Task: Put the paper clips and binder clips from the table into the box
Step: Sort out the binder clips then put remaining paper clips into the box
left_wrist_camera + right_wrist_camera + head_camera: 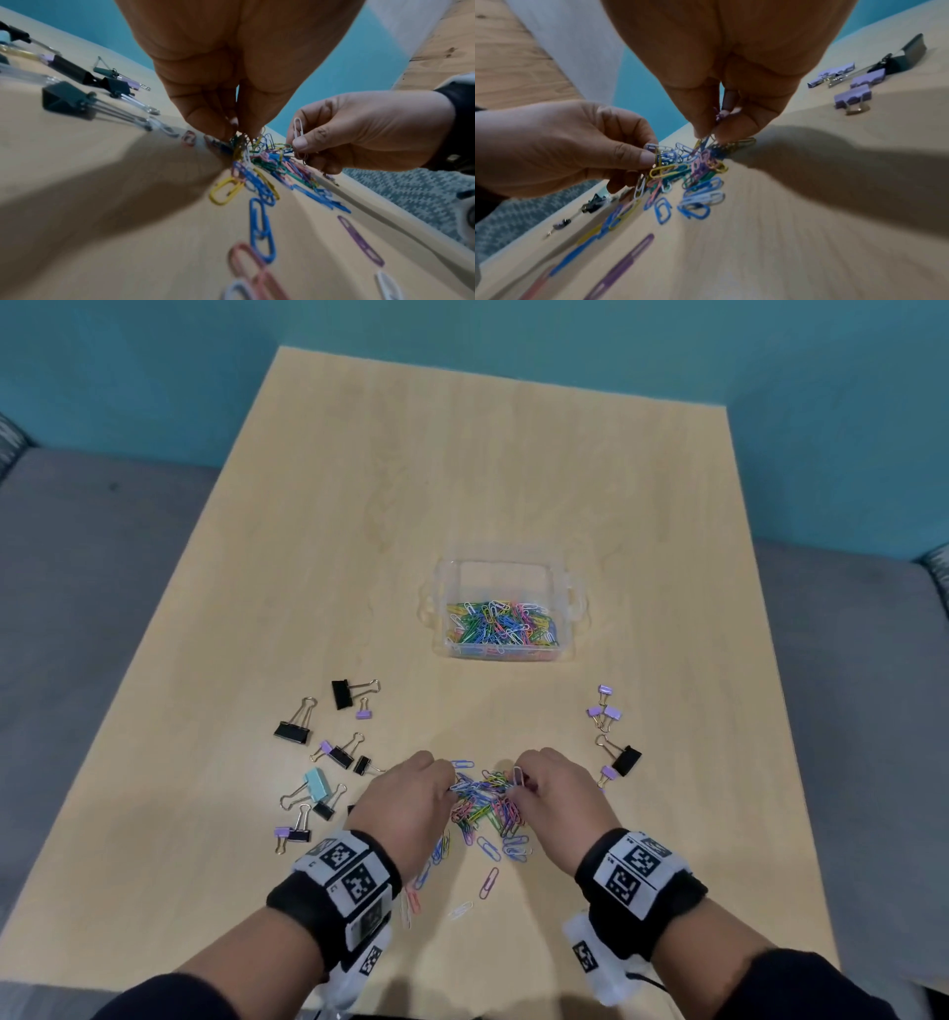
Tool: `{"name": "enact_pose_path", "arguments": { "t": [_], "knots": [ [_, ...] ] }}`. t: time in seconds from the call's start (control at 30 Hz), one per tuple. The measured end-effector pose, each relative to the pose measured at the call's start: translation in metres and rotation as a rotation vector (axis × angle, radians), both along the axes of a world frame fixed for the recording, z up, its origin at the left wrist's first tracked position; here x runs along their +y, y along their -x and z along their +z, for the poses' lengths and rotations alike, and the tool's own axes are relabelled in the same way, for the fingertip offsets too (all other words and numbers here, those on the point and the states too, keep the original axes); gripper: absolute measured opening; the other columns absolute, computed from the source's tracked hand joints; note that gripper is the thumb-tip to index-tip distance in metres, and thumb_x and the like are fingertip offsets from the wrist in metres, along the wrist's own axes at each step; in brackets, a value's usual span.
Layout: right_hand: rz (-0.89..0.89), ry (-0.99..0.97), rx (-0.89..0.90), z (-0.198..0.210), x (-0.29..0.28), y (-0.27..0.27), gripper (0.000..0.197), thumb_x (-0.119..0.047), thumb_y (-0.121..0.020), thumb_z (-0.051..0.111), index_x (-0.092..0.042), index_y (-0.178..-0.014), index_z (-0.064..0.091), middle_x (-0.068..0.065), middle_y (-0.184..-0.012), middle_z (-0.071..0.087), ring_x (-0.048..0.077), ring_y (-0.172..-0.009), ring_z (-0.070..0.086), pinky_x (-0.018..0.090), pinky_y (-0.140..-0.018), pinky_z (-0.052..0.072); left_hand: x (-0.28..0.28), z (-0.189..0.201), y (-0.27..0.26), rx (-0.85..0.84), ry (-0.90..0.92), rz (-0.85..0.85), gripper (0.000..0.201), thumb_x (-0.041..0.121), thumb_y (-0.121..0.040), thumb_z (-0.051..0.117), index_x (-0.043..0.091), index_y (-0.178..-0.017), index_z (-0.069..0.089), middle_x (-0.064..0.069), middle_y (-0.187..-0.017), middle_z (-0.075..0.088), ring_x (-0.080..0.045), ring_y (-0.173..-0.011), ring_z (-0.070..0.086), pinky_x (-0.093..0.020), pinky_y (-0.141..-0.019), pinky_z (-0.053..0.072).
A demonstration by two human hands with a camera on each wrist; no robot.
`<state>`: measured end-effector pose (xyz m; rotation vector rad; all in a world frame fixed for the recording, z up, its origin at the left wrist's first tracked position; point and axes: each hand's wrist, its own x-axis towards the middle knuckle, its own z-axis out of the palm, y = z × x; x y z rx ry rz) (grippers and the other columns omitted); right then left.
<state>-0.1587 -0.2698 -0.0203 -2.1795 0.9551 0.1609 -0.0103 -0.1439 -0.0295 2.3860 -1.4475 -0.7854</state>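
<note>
Pinching at a pile of paper clips (488, 801), the left hand (411, 801) and the right hand (552, 796) meet low over the table (513, 480). The left fingers (205, 119) curl tight around a few clips from the pile. The right fingers (698, 113) pinch clips too, and one white clip (518, 775) sticks up from that hand. More loose clips lie just in front of the wrists. The clear box (506, 564) sits farther back and already has many bright clips in it. Black, purple and blue binder clips (328, 752) lie left of the pile, and more binder clips (613, 737) lie to its right.
</note>
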Motion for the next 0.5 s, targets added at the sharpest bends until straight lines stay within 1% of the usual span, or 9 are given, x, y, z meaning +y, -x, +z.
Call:
{"name": "enact_pose_path", "arguments": {
  "t": [0.03, 0.1, 0.17, 0.23, 0.27, 0.3, 0.37, 0.43, 0.5],
  "knots": [
    [-0.024, -0.029, -0.012, 0.000, -0.002, 0.000, 0.019, -0.020, -0.088, 0.057, -0.018, -0.073, 0.046, -0.001, -0.076, 0.047, 0.020, -0.068, 0.047, 0.024, -0.057, 0.033, -0.001, 0.001, -0.001, 0.015, 0.000, 0.012, 0.015, 0.026, -0.093, 0.050, 0.014, -0.085, 0.052, 0.002, -0.082, 0.047, -0.023, -0.072, 0.052, -0.036, -0.066, 0.044],
    [-0.095, -0.120, -0.023, 0.001, -0.006, 0.002, 0.017, -0.022, -0.085, 0.058, -0.018, -0.071, 0.049, 0.002, -0.074, 0.052, 0.023, -0.068, 0.050, 0.034, -0.063, 0.043, -0.002, 0.005, -0.004, 0.069, 0.011, 0.049, 0.015, 0.029, -0.092, 0.052, 0.020, -0.080, 0.052, 0.006, -0.080, 0.049, -0.017, -0.070, 0.051, -0.033, -0.065, 0.043],
    [-0.195, -0.256, -0.032, 0.003, -0.008, 0.003, 0.015, -0.022, -0.082, 0.058, -0.018, -0.070, 0.051, 0.002, -0.066, 0.054, 0.021, -0.061, 0.050, 0.037, -0.059, 0.049, -0.004, 0.011, -0.008, 0.158, 0.020, 0.095, 0.015, 0.031, -0.088, 0.057, 0.024, -0.076, 0.054, 0.007, -0.076, 0.053, -0.011, -0.070, 0.052, -0.030, -0.065, 0.042],
    [-0.300, -0.406, -0.074, 0.007, -0.012, 0.004, 0.018, -0.015, -0.082, 0.059, -0.020, -0.066, 0.054, -0.003, -0.058, 0.051, 0.017, -0.054, 0.046, 0.032, -0.051, 0.046, -0.006, 0.017, -0.013, 0.258, 0.021, 0.143, 0.014, 0.030, -0.085, 0.063, 0.023, -0.074, 0.058, 0.007, -0.071, 0.058, -0.006, -0.065, 0.053, -0.027, -0.063, 0.043],
    [-0.337, -0.465, -0.098, 0.010, -0.014, 0.004, 0.021, -0.009, -0.082, 0.060, -0.019, -0.065, 0.055, -0.005, -0.056, 0.050, 0.015, -0.052, 0.046, 0.027, -0.047, 0.043, -0.007, 0.020, -0.016, 0.315, 0.023, 0.172, 0.014, 0.029, -0.083, 0.066, 0.023, -0.073, 0.059, 0.006, -0.067, 0.059, -0.005, -0.060, 0.053, -0.027, -0.061, 0.043],
    [-0.356, -0.503, -0.122, 0.014, -0.016, 0.003, 0.021, -0.005, -0.082, 0.061, -0.018, -0.065, 0.056, -0.005, -0.055, 0.050, 0.014, -0.049, 0.047, 0.023, -0.046, 0.041, -0.008, 0.023, -0.018, 0.380, 0.028, 0.206, 0.014, 0.027, -0.082, 0.068, 0.022, -0.072, 0.060, 0.006, -0.062, 0.059, -0.005, -0.055, 0.051, -0.027, -0.058, 0.044],
    [-0.374, -0.547, -0.184, 0.023, -0.024, 0.001, 0.015, -0.001, -0.083, 0.062, -0.009, -0.070, 0.059, 0.000, -0.055, 0.052, 0.012, -0.045, 0.049, 0.017, -0.042, 0.038, -0.014, 0.030, -0.024, 0.515, 0.051, 0.280, 0.015, 0.023, -0.081, 0.070, 0.020, -0.070, 0.061, 0.004, -0.056, 0.058, -0.008, -0.047, 0.049, -0.029, -0.053, 0.044],
    [-0.410, -0.573, -0.260, 0.030, -0.035, -0.004, 0.011, 0.002, -0.082, 0.063, -0.002, -0.073, 0.059, 0.004, -0.055, 0.052, 0.012, -0.042, 0.048, 0.017, -0.040, 0.038, -0.025, 0.039, -0.033, 0.606, 0.088, 0.339, 0.015, 0.018, -0.082, 0.071, 0.016, -0.070, 0.061, -0.001, -0.055, 0.058, -0.014, -0.047, 0.050, -0.028, -0.050, 0.043],
    [-0.464, -0.582, -0.335, 0.035, -0.050, -0.013, 0.012, 0.007, -0.082, 0.063, -0.001, -0.074, 0.058, 0.002, -0.051, 0.053, 0.013, -0.041, 0.048, 0.020, -0.039, 0.040, -0.042, 0.048, -0.043, 0.624, 0.143, 0.367, 0.015, 0.013, -0.083, 0.070, 0.012, -0.071, 0.061, -0.008, -0.057, 0.058, -0.018, -0.048, 0.049, -0.029, -0.049, 0.042]
  ]
}}
